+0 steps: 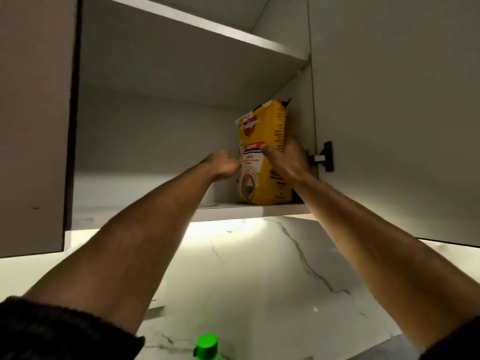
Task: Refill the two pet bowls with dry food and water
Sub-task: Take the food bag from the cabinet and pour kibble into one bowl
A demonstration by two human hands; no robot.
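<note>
A yellow bag of dry pet food (262,126) stands upright at the right end of the lower shelf (249,210) of an open wall cupboard. My right hand (288,158) grips the bag's right side, thumb on its front. My left hand (223,165) is against the bag's left edge, fingers curled behind it. Both arms reach up from below. No pet bowls are in view.
The cupboard's left door (33,126) and right door (394,113) stand open, a hinge (323,157) just right of the bag. An upper shelf (207,29) spans above. Below lies a lit marble backsplash (259,268); a green bottle cap (207,345) shows at the bottom edge.
</note>
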